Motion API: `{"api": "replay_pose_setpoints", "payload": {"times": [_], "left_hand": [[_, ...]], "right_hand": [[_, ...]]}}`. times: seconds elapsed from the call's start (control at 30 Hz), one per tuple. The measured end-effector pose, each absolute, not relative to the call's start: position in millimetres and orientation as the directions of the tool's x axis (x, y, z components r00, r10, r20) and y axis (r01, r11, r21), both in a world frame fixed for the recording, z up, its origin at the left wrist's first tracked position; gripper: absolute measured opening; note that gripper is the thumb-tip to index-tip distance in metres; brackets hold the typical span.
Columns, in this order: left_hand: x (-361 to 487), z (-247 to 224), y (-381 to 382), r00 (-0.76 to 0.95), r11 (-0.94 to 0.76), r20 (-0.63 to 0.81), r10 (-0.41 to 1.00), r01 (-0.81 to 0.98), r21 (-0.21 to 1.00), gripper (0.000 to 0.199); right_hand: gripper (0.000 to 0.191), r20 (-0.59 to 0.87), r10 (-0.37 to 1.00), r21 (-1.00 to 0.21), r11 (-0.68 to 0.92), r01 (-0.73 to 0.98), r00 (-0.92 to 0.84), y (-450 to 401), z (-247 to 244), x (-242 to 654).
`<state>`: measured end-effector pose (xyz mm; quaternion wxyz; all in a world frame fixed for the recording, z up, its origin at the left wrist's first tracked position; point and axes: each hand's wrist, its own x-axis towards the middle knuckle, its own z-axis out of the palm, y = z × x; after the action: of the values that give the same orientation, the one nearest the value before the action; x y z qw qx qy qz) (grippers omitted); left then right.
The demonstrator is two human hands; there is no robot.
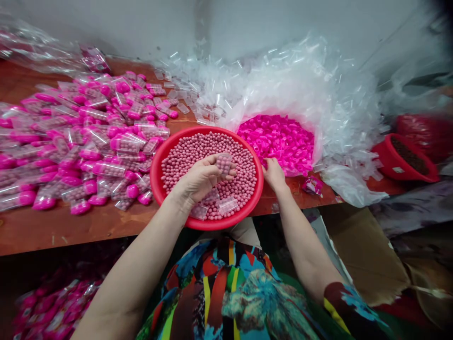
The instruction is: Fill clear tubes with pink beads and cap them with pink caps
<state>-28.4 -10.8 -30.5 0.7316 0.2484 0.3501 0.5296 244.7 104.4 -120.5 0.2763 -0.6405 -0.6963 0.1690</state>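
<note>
Finished containers with pink caps (106, 137) cover the left stretch of the tabletop (102, 226), leaving a bare strip along its front edge. Right of them, at that same edge, a red basin (255, 198) full of pink beads (184, 151) juts slightly past it, and above the beads the left hand (201, 179) pinches a clear container (223, 164) filled with beads. The right hand (274, 174) reaches the front of a bag of loose magenta caps (279, 139), its grip unclear, with clear empty tubes (219, 101) heaped behind toward the back edge.
</note>
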Motion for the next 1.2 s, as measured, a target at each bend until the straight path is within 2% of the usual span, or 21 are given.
{"api": "replay_pose_setpoints", "payload": {"times": [0.2,0.33,0.47,0.6,0.67,0.77,0.93,1.03,1.13,1.2], "left_hand": [[-32.0,-27.5,-7.0,0.102,0.311,-0.31,0.945,-0.572,0.759,0.034],[-31.8,-26.4,-1.9,0.042,0.338,-0.374,0.926,-0.531,0.777,0.029],[-26.6,-28.3,-1.0,0.086,0.383,-0.395,0.915,-0.497,0.779,0.019],[-22.1,-32.5,-4.2,0.128,0.381,-0.369,0.92,-0.51,0.771,0.023],[-21.5,-34.8,-6.4,0.14,0.369,-0.351,0.926,-0.532,0.762,0.025],[-21.1,-38.0,-9.4,0.137,0.327,-0.306,0.942,-0.578,0.748,0.021],[-18.9,-42.8,-11.6,0.135,0.266,-0.233,0.963,-0.596,0.758,0.027],[-18.2,-45.2,-12.3,0.159,0.258,-0.204,0.966,-0.553,0.792,0.034],[-18.6,-45.8,-13.9,0.181,0.261,-0.195,0.964,-0.504,0.823,0.036],[-18.9,-44.9,-15.3,0.192,0.258,-0.185,0.964,-0.497,0.828,0.036]], "right_hand": [[0.004,0.179,0.984,-0.547,0.088,0.833,0.013,99.8,-120.8,242.1],[0.01,0.264,0.964,-0.586,0.127,0.8,0.04,98.4,-104.5,256.7],[0.006,0.314,0.949,-0.664,0.225,0.713,-0.007,85.4,-83.0,245.8],[0.017,0.383,0.905,-0.756,0.422,0.501,-0.184,64.6,-63.1,197.6],[0.023,0.456,0.846,-0.721,0.533,0.442,-0.276,53.3,-55.1,172.4],[0.025,0.521,0.762,-0.599,0.647,0.471,-0.384,38.5,-46.2,149.2],[0.017,0.552,0.716,-0.451,0.688,0.569,-0.427,29.5,-37.7,148.3],[0.011,0.564,0.723,-0.554,0.69,0.467,-0.399,33.3,-34.7,154.3],[0.015,0.449,0.79,-0.746,0.589,0.312,-0.417,37.4,-32.0,159.4],[0.018,0.357,0.825,-0.822,0.5,0.273,-0.438,37.8,-30.4,162.0]]}}
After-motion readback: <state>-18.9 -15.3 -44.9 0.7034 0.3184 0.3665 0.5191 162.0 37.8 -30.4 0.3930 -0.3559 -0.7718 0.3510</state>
